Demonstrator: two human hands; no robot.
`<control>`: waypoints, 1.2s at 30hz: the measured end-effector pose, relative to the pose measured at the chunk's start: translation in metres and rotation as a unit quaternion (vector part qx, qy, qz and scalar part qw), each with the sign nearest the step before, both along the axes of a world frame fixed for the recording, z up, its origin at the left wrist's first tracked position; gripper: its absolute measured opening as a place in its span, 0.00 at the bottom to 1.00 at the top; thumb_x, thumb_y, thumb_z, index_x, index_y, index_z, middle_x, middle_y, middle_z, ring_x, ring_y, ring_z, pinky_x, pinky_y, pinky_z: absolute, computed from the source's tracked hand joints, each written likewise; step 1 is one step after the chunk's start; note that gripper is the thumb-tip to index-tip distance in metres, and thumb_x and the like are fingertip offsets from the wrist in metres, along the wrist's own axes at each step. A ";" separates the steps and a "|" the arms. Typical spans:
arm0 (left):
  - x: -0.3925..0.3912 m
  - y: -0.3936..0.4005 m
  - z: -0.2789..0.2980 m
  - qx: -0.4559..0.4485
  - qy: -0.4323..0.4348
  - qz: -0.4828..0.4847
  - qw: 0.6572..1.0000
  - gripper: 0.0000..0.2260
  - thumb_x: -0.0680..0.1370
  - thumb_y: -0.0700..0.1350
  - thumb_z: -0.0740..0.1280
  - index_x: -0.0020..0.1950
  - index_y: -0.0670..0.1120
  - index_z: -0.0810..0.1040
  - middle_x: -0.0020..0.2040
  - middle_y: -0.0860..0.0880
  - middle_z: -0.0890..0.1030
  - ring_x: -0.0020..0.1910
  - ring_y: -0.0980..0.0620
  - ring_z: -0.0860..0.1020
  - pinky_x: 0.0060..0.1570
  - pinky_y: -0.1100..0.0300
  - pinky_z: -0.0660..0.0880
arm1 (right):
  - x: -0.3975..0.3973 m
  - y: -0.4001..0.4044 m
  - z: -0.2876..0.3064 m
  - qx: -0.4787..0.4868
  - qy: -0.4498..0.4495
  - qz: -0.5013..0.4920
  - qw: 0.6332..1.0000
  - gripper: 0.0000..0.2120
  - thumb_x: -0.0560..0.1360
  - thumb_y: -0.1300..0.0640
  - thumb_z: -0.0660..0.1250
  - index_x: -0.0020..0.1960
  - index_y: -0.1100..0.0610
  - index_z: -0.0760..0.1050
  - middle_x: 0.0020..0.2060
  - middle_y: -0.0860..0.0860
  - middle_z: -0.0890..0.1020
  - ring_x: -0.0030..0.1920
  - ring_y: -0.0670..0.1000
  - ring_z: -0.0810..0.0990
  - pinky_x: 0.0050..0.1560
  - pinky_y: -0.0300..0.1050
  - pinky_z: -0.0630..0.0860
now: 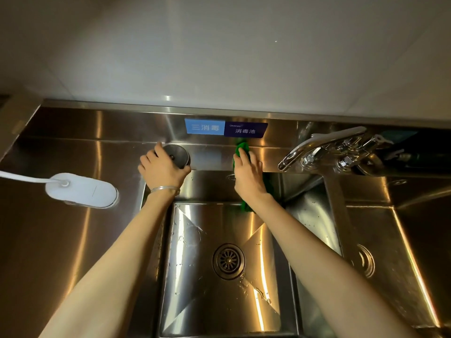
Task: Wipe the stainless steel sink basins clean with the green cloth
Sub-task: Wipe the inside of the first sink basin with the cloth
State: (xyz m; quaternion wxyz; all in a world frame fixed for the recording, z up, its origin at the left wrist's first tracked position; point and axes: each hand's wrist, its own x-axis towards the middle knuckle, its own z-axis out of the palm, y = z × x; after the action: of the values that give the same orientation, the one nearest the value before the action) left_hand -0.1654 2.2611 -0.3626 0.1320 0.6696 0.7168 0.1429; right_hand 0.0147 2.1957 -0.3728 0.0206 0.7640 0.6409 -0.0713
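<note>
Steel sink unit under a pale wall. The green cloth (242,148) lay on the back ledge behind the left basin (227,284), pressed flat under the right hand (247,172). The left hand (162,167) gripped a round metal plug (177,156). Ledge wipe seemingly underway; droplets suggested the basin floor comes next.

We press our right hand (247,170) flat on the green cloth (241,148) at the back ledge of the sink (314,215), under the blue labels (225,128). Our left hand (162,168) grips a round metal plug (178,154) on the ledge. The drain (228,261) sits in the wet basin; the tap (324,146) is at right, and a white device (81,190) lies on the counter at left.
</note>
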 end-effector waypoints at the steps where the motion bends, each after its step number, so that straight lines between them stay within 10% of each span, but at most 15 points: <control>1: -0.001 -0.004 0.001 0.007 0.001 -0.004 1.000 0.41 0.63 0.55 0.76 0.69 0.39 0.63 0.62 0.35 0.71 0.60 0.35 0.68 0.57 0.45 0.64 | -0.005 0.002 0.001 0.002 0.007 0.010 1.000 0.32 0.74 0.65 0.65 0.75 0.61 0.55 0.75 0.57 0.56 0.73 0.60 0.54 0.71 0.54 0.57; 11: -0.050 -0.050 0.002 0.079 -0.001 0.012 0.997 0.43 0.60 0.66 0.64 0.66 0.38 0.68 0.57 0.37 0.77 0.52 0.35 0.74 0.52 0.46 0.69 | -0.113 0.046 0.006 0.016 0.080 0.123 0.989 0.34 0.71 0.66 0.67 0.73 0.63 0.56 0.75 0.58 0.54 0.73 0.60 0.53 0.69 0.53 0.58; 16: -0.062 -0.050 0.003 0.053 0.017 0.020 0.998 0.42 0.62 0.58 0.74 0.67 0.36 0.66 0.59 0.35 0.75 0.54 0.34 0.73 0.55 0.45 0.68 | -0.108 0.046 0.005 0.026 0.094 0.170 0.981 0.32 0.71 0.70 0.63 0.73 0.62 0.58 0.75 0.56 0.56 0.73 0.58 0.54 0.69 0.52 0.59; 28: 0.015 -0.063 0.008 0.046 -0.034 -0.069 0.996 0.40 0.63 0.57 0.74 0.69 0.39 0.65 0.62 0.38 0.74 0.58 0.36 0.72 0.57 0.47 0.69 | 0.029 -0.029 0.004 0.013 -0.017 -0.005 1.000 0.29 0.77 0.67 0.59 0.75 0.60 0.53 0.75 0.57 0.55 0.73 0.60 0.59 0.72 0.53 0.57; 36: 0.094 -0.070 0.011 0.036 -0.093 -0.134 0.986 0.38 0.64 0.57 0.73 0.68 0.42 0.66 0.62 0.41 0.74 0.59 0.40 0.70 0.58 0.50 0.68 | 0.072 -0.113 0.009 0.013 0.095 -0.042 0.995 0.25 0.79 0.67 0.52 0.75 0.57 0.57 0.76 0.50 0.56 0.74 0.54 0.55 0.72 0.44 0.50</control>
State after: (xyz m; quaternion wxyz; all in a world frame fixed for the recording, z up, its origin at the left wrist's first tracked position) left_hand -0.0712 2.1915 -0.3513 0.1918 0.7479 0.5993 0.2117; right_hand 0.0867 2.0827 -0.3633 -0.0531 0.7804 0.6080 -0.1357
